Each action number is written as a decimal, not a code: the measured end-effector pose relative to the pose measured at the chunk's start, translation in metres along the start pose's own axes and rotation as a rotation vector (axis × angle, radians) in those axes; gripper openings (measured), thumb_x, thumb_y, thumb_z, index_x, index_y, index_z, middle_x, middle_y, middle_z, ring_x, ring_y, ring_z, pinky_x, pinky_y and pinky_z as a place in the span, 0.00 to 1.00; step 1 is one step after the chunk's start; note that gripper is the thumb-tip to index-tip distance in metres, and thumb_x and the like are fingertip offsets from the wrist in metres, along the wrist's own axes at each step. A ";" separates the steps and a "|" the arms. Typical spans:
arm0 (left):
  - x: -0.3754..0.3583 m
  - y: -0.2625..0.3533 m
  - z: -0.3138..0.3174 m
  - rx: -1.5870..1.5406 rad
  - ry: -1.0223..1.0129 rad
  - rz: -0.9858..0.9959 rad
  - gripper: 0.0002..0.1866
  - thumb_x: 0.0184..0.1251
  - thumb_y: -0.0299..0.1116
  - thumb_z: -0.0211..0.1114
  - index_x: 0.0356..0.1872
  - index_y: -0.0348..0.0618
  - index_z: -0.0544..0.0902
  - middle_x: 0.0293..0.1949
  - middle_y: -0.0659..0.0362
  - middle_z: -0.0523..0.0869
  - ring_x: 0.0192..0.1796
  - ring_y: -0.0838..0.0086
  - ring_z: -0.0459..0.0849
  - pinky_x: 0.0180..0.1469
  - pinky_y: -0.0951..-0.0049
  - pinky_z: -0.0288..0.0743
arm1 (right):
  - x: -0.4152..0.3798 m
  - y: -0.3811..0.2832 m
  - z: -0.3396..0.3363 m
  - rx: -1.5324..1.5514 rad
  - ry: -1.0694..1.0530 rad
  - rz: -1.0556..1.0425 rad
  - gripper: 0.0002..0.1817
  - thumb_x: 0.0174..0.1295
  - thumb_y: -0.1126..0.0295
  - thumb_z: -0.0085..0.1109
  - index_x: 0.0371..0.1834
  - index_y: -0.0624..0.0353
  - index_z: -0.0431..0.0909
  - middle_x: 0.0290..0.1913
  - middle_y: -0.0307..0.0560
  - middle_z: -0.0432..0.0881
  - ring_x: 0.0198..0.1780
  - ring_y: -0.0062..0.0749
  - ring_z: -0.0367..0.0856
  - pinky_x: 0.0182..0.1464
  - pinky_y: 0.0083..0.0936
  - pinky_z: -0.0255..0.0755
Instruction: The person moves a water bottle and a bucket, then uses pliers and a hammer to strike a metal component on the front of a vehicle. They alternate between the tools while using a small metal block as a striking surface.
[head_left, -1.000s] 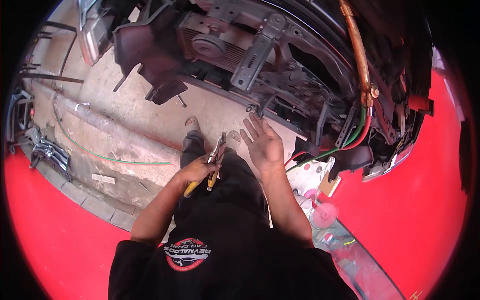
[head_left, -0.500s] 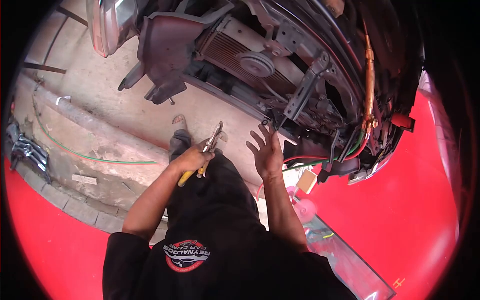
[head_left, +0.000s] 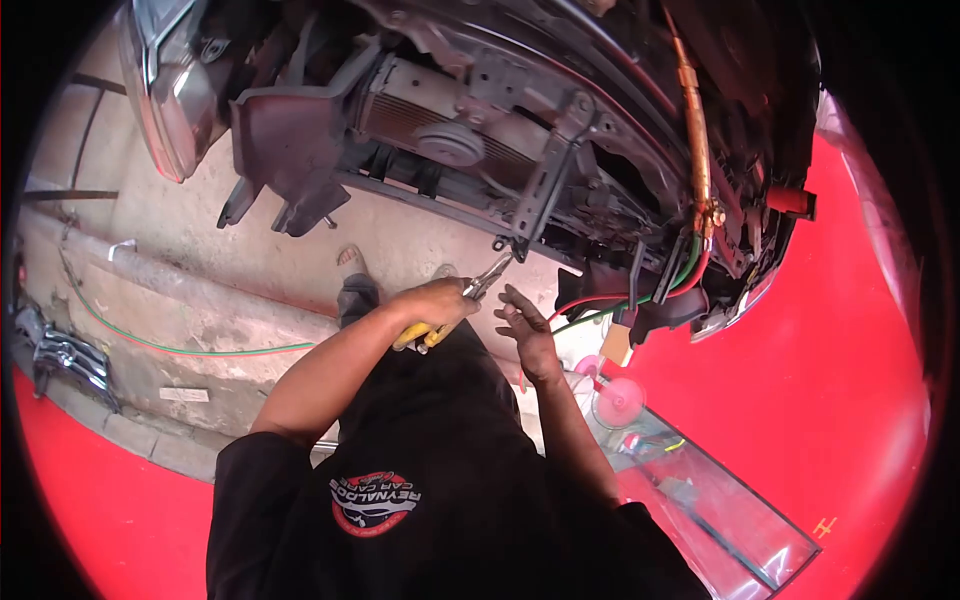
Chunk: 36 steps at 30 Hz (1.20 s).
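Note:
My left hand (head_left: 440, 300) is wrapped round a pair of pliers (head_left: 484, 278) with metal jaws and yellow grips. The jaws point up and right, their tips right at the lower end of a dark metal bracket (head_left: 545, 195) on the car's exposed front. To the right of the pliers is my right hand (head_left: 528, 335), raised with bent fingers apart and nothing in it. A round horn-like disc (head_left: 450, 145) sits before the radiator (head_left: 405, 95), above both hands in the view.
A brass torch (head_left: 697, 140) with red and green hoses (head_left: 670, 290) hangs over the car's right part. A dark plastic liner (head_left: 285, 140) and a headlight (head_left: 180, 110) are at left. Low right lies a glass panel (head_left: 720, 510) on the red floor (head_left: 780, 400).
My left hand has brought the pliers up and right to the bracket's end. The right hand has lowered slightly and its fingers have bent. The camera view has shifted.

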<state>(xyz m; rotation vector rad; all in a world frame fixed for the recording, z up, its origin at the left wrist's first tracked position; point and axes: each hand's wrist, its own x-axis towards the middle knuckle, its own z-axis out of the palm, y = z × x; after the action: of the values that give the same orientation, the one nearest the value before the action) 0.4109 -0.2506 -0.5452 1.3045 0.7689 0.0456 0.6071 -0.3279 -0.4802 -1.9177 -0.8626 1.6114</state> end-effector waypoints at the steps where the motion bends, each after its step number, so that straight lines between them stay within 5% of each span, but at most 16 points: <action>1: 0.001 0.004 -0.001 -0.015 0.010 -0.029 0.19 0.66 0.46 0.58 0.38 0.36 0.78 0.29 0.51 0.82 0.35 0.64 0.80 0.40 0.61 0.72 | 0.002 0.008 -0.002 0.023 -0.024 0.015 0.26 0.70 0.59 0.54 0.69 0.56 0.67 0.60 0.45 0.75 0.55 0.32 0.77 0.52 0.28 0.74; 4: -0.009 0.040 -0.015 -0.054 -0.044 -0.207 0.20 0.66 0.47 0.59 0.41 0.35 0.80 0.27 0.52 0.81 0.32 0.68 0.80 0.36 0.65 0.73 | 0.005 0.018 -0.003 0.059 -0.095 0.048 0.25 0.70 0.59 0.54 0.68 0.56 0.68 0.58 0.45 0.76 0.55 0.31 0.77 0.52 0.28 0.74; 6: -0.005 0.044 -0.017 0.010 -0.096 -0.333 0.22 0.64 0.47 0.59 0.42 0.35 0.81 0.35 0.48 0.85 0.40 0.62 0.84 0.46 0.62 0.75 | 0.009 0.021 -0.003 0.070 -0.133 0.062 0.25 0.70 0.59 0.54 0.67 0.56 0.68 0.57 0.44 0.77 0.55 0.31 0.77 0.52 0.28 0.74; 10: 0.002 0.050 -0.022 0.052 -0.094 -0.395 0.22 0.66 0.48 0.60 0.45 0.36 0.81 0.33 0.55 0.83 0.33 0.71 0.81 0.36 0.69 0.76 | 0.023 0.029 0.002 0.108 -0.304 0.045 0.27 0.68 0.58 0.57 0.67 0.56 0.67 0.54 0.44 0.78 0.52 0.28 0.77 0.52 0.27 0.75; 16: 0.005 0.061 -0.025 -0.034 -0.107 -0.517 0.23 0.67 0.47 0.60 0.55 0.40 0.78 0.42 0.56 0.82 0.41 0.70 0.82 0.39 0.67 0.78 | 0.020 0.010 0.006 0.297 -0.430 0.002 0.29 0.70 0.58 0.54 0.69 0.59 0.62 0.59 0.48 0.75 0.59 0.33 0.75 0.52 0.28 0.75; 29: 0.003 0.058 -0.024 -0.287 -0.097 -0.519 0.31 0.66 0.46 0.64 0.67 0.47 0.68 0.59 0.58 0.76 0.56 0.69 0.77 0.51 0.59 0.74 | 0.000 0.030 0.029 0.509 -0.525 0.096 0.35 0.66 0.58 0.59 0.72 0.51 0.53 0.63 0.51 0.71 0.61 0.39 0.74 0.56 0.36 0.74; 32: 0.006 0.053 -0.023 -0.184 -0.094 -0.475 0.31 0.64 0.47 0.65 0.66 0.47 0.70 0.60 0.59 0.76 0.55 0.71 0.76 0.48 0.63 0.74 | -0.007 0.024 0.048 0.532 -0.590 0.072 0.34 0.66 0.59 0.60 0.72 0.51 0.55 0.63 0.50 0.71 0.60 0.38 0.75 0.54 0.35 0.75; 36: 0.006 0.045 -0.023 -0.182 -0.126 -0.429 0.29 0.63 0.49 0.67 0.62 0.47 0.74 0.47 0.60 0.82 0.46 0.74 0.79 0.44 0.72 0.73 | -0.011 0.026 0.070 0.706 -0.478 0.240 0.31 0.64 0.61 0.63 0.67 0.54 0.61 0.55 0.47 0.75 0.53 0.36 0.79 0.51 0.35 0.77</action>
<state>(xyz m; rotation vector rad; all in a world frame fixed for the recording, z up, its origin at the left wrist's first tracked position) 0.4209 -0.2152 -0.5101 0.9406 0.9000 -0.3016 0.5412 -0.3558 -0.5039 -1.1875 -0.1549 2.1871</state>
